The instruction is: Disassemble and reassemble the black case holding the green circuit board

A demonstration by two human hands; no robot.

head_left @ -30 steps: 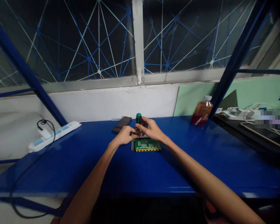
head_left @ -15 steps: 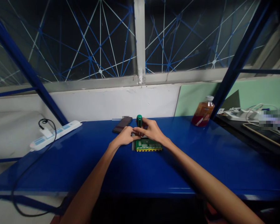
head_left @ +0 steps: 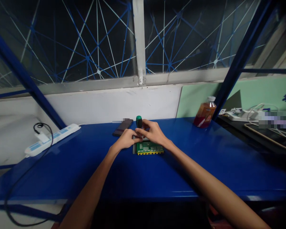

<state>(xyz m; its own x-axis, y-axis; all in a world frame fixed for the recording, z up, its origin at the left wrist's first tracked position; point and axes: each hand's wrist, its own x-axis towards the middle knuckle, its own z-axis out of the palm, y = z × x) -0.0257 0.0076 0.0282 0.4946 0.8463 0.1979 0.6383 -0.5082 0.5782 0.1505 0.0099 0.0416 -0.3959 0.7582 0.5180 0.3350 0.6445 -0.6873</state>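
A green circuit board [head_left: 149, 147] with a yellow strip along its near edge lies on the blue table, a grey edge showing at its left. My right hand [head_left: 154, 132] is closed around a screwdriver [head_left: 139, 121] with a green and black handle, standing nearly upright over the board's far left part. My left hand [head_left: 127, 138] is at the board's far left corner, its thumb and fingers pinched together near the screwdriver's lower end. What sits between the left fingertips is hidden, and so is the screwdriver's tip.
A dark phone [head_left: 123, 127] lies just behind my left hand. At the left is a white power strip [head_left: 53, 140] with a black cable [head_left: 26, 178]. A bottle [head_left: 205, 113] of reddish drink stands at the back right, near a blue frame post [head_left: 239, 60].
The whole view has shifted a little, so things appear slightly farther left. The screwdriver handle leans a little differently; both hands keep about the same place over the board.
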